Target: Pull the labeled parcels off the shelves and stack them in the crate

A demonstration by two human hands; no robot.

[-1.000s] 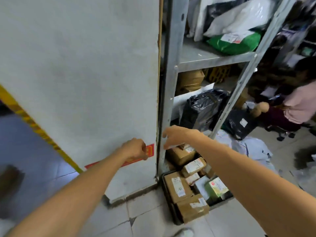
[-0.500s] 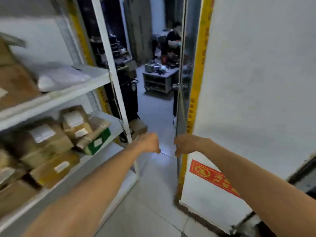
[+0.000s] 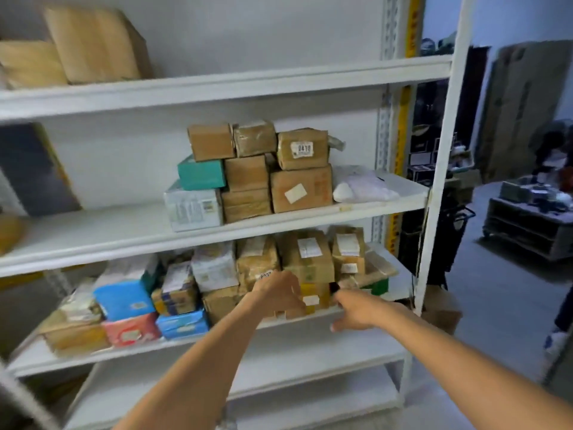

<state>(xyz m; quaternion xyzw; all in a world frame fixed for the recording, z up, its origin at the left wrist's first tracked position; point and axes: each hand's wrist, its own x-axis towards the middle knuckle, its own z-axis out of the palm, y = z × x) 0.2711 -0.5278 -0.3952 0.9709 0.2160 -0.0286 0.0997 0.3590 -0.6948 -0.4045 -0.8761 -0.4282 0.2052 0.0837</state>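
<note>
Labeled parcels fill a white shelf rack (image 3: 235, 88). On the lower shelf stand brown boxes with white labels (image 3: 307, 256), a small yellow-brown box (image 3: 313, 297) and blue and red packs (image 3: 124, 299). My left hand (image 3: 279, 293) reaches in front of the brown boxes with its fingers loosely bent, and I see nothing in it. My right hand (image 3: 356, 311) hovers at the shelf's front edge just right of the yellow-brown box, fingers relaxed and empty. The crate is out of view.
The middle shelf carries a stack of brown boxes, one marked 0410 (image 3: 302, 148), a teal box (image 3: 201, 173) and a white bag (image 3: 362, 187). Right of the rack's post (image 3: 440, 181) an aisle leads to a low cart (image 3: 527, 221). A cardboard box (image 3: 440, 305) sits on the floor.
My view has swung left from the crate and white panel to face the shelf rack. Both hands now reach toward the lower shelf's parcels.
</note>
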